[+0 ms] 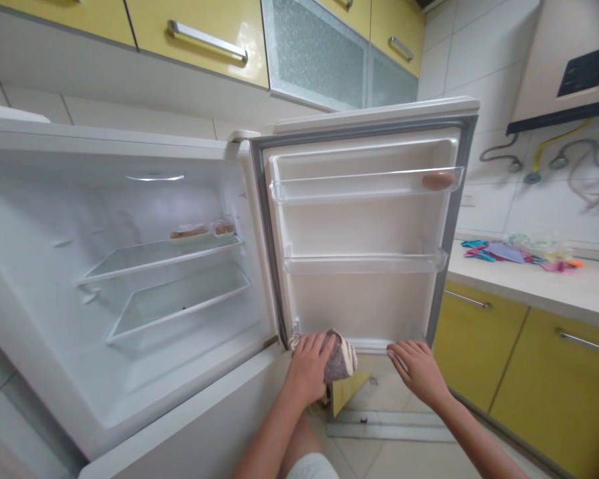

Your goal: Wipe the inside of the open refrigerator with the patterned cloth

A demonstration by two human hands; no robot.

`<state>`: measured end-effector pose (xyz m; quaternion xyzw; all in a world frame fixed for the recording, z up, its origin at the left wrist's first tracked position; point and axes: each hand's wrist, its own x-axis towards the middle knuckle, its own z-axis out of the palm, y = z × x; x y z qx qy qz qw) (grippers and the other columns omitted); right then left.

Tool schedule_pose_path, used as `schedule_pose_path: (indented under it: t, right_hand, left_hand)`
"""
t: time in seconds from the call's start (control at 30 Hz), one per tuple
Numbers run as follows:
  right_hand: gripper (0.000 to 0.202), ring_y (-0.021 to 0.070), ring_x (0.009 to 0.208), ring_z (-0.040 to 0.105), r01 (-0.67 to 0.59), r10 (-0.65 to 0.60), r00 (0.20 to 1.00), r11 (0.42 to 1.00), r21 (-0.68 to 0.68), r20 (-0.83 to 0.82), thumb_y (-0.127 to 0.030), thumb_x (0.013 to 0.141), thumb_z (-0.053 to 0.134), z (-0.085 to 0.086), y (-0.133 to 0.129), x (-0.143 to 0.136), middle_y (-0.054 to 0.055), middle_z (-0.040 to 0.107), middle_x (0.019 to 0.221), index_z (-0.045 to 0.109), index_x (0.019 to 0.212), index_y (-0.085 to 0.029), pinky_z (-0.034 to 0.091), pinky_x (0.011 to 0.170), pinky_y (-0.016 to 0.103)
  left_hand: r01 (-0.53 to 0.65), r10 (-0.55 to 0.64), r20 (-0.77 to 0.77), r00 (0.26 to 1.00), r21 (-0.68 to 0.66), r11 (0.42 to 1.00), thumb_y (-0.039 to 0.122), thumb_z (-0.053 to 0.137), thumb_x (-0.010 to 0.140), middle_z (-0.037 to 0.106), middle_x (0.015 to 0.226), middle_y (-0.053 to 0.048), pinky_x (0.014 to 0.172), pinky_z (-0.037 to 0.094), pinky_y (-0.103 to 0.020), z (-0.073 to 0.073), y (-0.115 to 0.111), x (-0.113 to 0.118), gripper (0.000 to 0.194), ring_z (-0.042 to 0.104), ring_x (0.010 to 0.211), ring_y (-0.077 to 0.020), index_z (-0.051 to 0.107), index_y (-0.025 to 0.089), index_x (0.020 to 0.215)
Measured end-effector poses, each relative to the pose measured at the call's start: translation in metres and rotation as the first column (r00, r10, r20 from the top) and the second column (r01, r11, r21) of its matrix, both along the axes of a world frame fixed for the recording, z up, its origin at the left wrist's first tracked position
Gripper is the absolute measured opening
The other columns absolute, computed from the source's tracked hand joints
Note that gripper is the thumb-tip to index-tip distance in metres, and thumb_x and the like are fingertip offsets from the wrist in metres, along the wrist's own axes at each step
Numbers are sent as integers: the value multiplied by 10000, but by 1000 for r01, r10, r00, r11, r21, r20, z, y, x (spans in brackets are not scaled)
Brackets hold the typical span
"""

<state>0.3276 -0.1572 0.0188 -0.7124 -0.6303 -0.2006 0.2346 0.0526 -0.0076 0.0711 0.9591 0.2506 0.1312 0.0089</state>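
My left hand is closed around a grey and cream cloth and presses it at the lower hinge-side corner of the open fridge door. At the door's bottom edge, toward its free side, my right hand rests with its fingers curled over the rim. A clear upper door shelf holds a brownish oval item. Below it runs a second clear door shelf. Inside the fridge, two packages sit on the upper glass shelf.
Yellow cabinets with a frosted glass panel hang above. On the right, a white counter bears colourful cloths or bags, below a wall-mounted heater with hoses. A yellow panel stands beneath the door.
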Motion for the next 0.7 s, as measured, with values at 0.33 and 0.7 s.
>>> schedule_pose_path:
  t: [0.33,0.7]
  right_hand:
    - [286,209,900,626,10,-12,998,1000,-27,-70,-323,1014,383,3,1,-4,47,724,937,660,1020,-252,364,873,381]
    - [522,249,1117,644,-39,45,942,999,26,-332,-170,836,425,-11,3,20,114,707,1196,527,1347,-195,469,985,442]
  left_hand:
    - [-83,86,-90,992,40,996,132,530,738,631,1204,-118,1075,388,-473,13,4,16,625,552,1145,-295,498,213,1358]
    - [71,-67,-86,994,45,996,359,649,723,584,1281,-177,1041,384,-522,3,-52,106,772,533,1159,-335,384,164,1421]
